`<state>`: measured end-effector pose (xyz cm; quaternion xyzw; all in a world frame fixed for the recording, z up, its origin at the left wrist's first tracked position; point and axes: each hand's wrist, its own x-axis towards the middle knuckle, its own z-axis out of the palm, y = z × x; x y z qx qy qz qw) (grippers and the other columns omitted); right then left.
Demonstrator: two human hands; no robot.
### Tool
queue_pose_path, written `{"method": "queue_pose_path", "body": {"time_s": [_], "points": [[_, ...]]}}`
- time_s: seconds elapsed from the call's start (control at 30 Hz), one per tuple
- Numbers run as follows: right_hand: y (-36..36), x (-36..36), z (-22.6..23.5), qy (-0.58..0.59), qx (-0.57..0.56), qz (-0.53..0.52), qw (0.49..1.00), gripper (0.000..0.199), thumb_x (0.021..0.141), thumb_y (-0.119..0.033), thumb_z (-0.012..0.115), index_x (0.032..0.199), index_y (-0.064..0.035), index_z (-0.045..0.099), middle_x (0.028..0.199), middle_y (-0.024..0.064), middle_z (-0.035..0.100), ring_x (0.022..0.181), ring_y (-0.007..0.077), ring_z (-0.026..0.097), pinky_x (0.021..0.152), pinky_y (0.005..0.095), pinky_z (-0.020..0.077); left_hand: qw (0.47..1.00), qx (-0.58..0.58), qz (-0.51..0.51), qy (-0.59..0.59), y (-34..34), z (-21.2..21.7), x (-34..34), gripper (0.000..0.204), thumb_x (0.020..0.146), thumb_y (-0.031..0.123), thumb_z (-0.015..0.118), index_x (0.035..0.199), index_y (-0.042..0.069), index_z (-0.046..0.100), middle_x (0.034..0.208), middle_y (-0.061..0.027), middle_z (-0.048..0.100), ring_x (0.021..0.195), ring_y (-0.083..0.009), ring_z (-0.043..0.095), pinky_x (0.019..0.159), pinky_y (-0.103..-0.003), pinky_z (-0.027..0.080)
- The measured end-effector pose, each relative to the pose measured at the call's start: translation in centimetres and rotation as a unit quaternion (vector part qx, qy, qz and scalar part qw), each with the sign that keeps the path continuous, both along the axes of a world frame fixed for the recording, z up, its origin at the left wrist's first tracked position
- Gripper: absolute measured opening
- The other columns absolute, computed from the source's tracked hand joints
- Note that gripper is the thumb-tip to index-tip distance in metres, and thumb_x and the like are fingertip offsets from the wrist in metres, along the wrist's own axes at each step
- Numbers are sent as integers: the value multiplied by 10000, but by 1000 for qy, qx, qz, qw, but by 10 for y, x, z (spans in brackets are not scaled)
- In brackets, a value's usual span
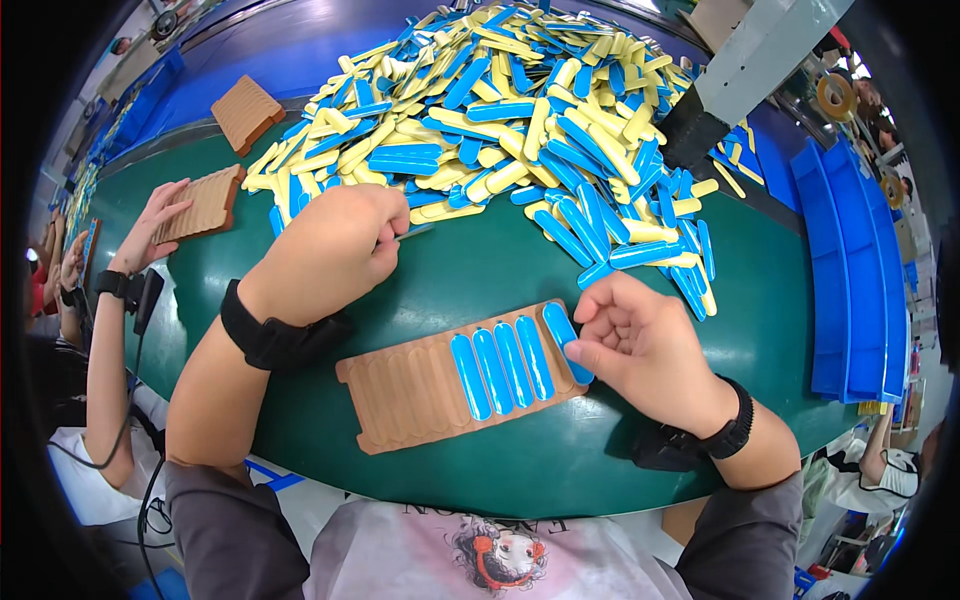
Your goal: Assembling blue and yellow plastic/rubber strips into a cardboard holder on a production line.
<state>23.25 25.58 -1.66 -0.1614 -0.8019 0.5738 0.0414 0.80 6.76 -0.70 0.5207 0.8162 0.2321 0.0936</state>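
Nearest the person, a tan grooved tray (400, 395) is lying flat on the green desk (480, 262), turned slightly so its slots are running away from the body, which is keeping each groove open to both hands. Four blue oblong strips (500, 362) are sitting side by side in the right-hand grooves, while the left-hand grooves are showing bare; the filling appears to be running from right to left. The right hand (640, 345) is resting at the tray's right end with its fingers curled together, pinching a fifth blue strip (566, 338) and pressing it against the last slot, seemingly to seat it. The left hand (335, 250) is hovering just beyond the tray, closed in a loose fist and pinching a thin pale sliver (415, 232) between thumb and fingers. Farther off, a large heap of blue and yellow strips (510, 110) is spreading over the desk, close enough to draw from. At the left, another person's hand (150, 225) is touching a second grooved tray (205, 203), and a third tray (245, 112) is lying beyond it. Blue bins (850, 270) are standing along the right edge.
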Motion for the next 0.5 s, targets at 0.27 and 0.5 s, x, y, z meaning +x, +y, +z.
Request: {"method": "queue_pose_path", "body": {"time_s": [0.27, 0.5], "points": [[-16, 1, 12, 32, 170, 62, 983, 219, 801, 20, 701, 983, -7, 583, 614, 58, 563, 499, 114, 557, 457, 255, 422, 945, 75, -250, 196, -29, 27, 45, 145, 659, 72, 661, 794, 45, 618, 901, -95, 627, 774, -252, 623, 631, -362, 504], [-13, 17, 16, 76, 349, 168, 919, 307, 766, 4, 682, 1070, 23, 643, 670, 98, 562, 587, 250, 578, 518, 356, 470, 921, 96, -316, 206, -43, 7, 68, 173, 668, 99, 656, 802, -5, 624, 905, -124, 640, 814, -249, 634, 666, -334, 513]]}}
